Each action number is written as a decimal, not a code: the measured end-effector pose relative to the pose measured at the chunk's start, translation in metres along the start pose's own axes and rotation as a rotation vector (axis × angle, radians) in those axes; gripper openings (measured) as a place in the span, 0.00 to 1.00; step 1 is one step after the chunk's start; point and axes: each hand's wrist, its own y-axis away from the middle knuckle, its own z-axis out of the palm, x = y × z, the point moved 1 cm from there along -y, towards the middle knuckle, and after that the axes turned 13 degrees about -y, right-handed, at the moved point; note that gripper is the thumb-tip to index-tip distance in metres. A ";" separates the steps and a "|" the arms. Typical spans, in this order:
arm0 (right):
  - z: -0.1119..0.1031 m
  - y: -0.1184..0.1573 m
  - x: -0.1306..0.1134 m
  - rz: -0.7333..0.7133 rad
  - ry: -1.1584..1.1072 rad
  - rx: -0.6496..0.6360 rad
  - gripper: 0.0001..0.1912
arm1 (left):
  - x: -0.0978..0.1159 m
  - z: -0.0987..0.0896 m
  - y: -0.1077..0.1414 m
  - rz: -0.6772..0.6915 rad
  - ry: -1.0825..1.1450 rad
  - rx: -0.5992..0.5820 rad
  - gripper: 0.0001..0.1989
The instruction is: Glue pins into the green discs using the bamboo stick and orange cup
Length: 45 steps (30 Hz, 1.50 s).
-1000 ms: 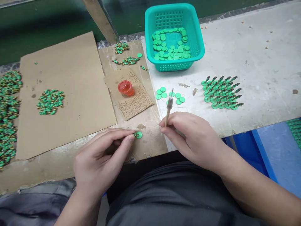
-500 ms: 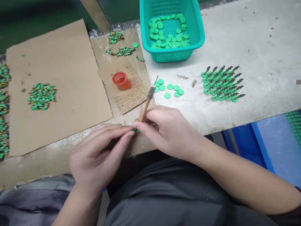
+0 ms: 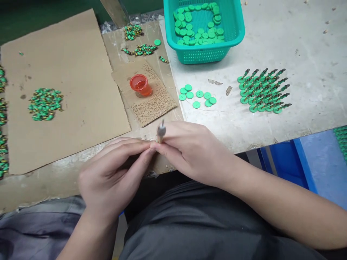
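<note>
My left hand [image 3: 116, 169] is closed in a pinch, thumb and forefinger meeting my right fingertips above the table's front edge. A small green piece shows between them in the earlier picture; now the fingers cover it. In my right hand [image 3: 193, 150] is a thin wooden-handled needle tool [image 3: 161, 130], its dark wrapped end and thin metal tip pointing up and away from me. Beyond the hands, a small red cup [image 3: 141, 86] with liquid stands on a speckled cardboard piece [image 3: 154, 108]. Loose green button-like discs [image 3: 199, 94] lie to its right.
A teal basket [image 3: 204, 56] of green discs stands at the back. Rows of discs bearing small dark-topped figures [image 3: 262, 90] are at right. Small green-and-gold pieces [image 3: 46, 104] lie heaped on the large cardboard sheet [image 3: 67, 54], with further piles [image 3: 145, 50] behind the cup.
The needle tool has swung left and now stands more end-on to me. The green piece has gone out of sight behind my fingers. The view has shifted slightly.
</note>
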 end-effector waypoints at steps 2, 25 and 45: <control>0.004 0.001 -0.002 -0.021 0.016 -0.011 0.13 | 0.000 0.000 0.000 -0.008 -0.002 0.003 0.10; -0.007 -0.014 0.018 -0.064 -0.046 -0.012 0.17 | -0.008 -0.001 0.007 0.009 -0.010 -0.002 0.10; 0.001 -0.021 0.015 0.076 -0.026 0.025 0.12 | -0.009 -0.005 0.000 -0.037 -0.041 -0.018 0.04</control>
